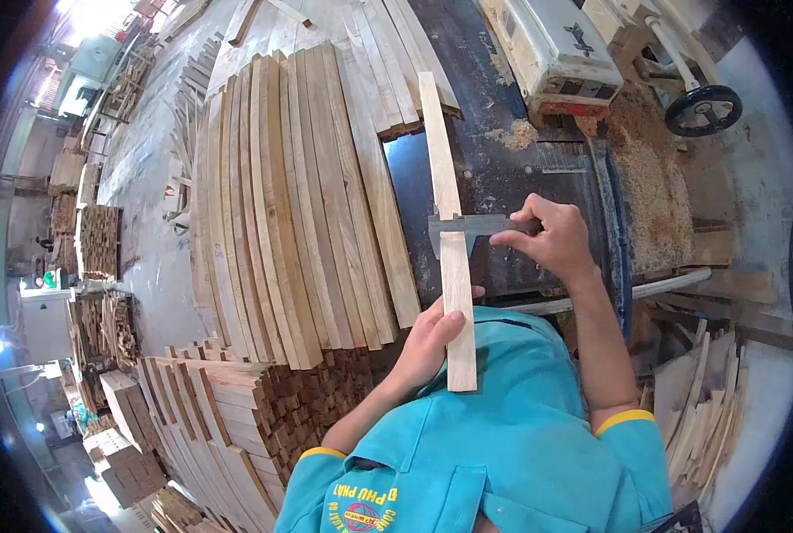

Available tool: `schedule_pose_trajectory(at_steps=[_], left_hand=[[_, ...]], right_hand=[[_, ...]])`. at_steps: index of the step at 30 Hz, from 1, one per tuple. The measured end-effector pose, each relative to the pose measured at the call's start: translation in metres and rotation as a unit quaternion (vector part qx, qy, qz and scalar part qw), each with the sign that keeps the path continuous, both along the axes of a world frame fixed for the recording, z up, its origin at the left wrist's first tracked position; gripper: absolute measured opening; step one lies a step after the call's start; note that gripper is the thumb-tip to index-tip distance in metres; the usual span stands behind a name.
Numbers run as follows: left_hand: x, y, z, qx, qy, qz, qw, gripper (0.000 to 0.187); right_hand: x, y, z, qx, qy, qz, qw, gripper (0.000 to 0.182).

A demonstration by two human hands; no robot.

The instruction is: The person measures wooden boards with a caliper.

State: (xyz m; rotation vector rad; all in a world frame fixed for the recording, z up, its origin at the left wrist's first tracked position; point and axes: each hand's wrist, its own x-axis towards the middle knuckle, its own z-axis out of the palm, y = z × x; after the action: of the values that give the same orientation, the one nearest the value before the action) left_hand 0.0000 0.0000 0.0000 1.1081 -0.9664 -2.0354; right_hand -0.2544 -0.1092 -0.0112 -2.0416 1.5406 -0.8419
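A long pale wooden strip (441,169) runs away from my body over the dark machine table. My left hand (433,342) is closed round its near part, thumb on top. In my right hand (552,238) is a caliper (485,225), pinched between thumb and fingers. Its jaws straddle the strip around the middle, and its beam lies across the wood toward the right. Left of the strip, a row of similar wooden strips (303,204) lies side by side.
A stack of cut wood (303,391) stands at lower left. Beyond the machine table (512,186) on the right are a machine housing (556,53), a black handwheel (703,110) and sawdust (650,195). A metal rail (672,282) crosses near my right forearm. Offcuts (707,400) lean at lower right.
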Motion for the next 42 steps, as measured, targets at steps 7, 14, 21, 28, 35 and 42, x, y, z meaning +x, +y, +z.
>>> schedule_pose_trajectory(at_steps=[7, 14, 21, 28, 35, 42], left_hand=[[-0.005, 0.001, -0.002, -0.017, -0.004, 0.01, 1.0, 0.056], [-0.006, 0.002, -0.002, -0.015, -0.004, 0.014, 1.0, 0.054], [-0.007, 0.003, -0.005, -0.008, -0.003, 0.018, 1.0, 0.054], [-0.015, 0.004, -0.002, -0.028, -0.035, 0.037, 0.998, 0.06], [-0.015, 0.005, -0.002, -0.026, -0.033, 0.033, 0.999, 0.061], [-0.012, 0.008, -0.006, -0.013, -0.014, 0.028, 0.999, 0.053]], right_hand=[[-0.002, 0.0, -0.005, -0.022, -0.002, -0.002, 1.0, 0.058], [-0.002, 0.0, -0.006, -0.02, -0.004, -0.004, 1.0, 0.058], [-0.002, 0.001, -0.007, -0.012, -0.005, -0.008, 1.0, 0.059], [-0.004, 0.002, -0.008, -0.006, -0.003, -0.006, 1.0, 0.061], [-0.007, 0.004, -0.012, 0.01, -0.007, -0.002, 1.0, 0.059], [-0.008, 0.004, -0.009, 0.008, -0.001, 0.002, 1.0, 0.059]])
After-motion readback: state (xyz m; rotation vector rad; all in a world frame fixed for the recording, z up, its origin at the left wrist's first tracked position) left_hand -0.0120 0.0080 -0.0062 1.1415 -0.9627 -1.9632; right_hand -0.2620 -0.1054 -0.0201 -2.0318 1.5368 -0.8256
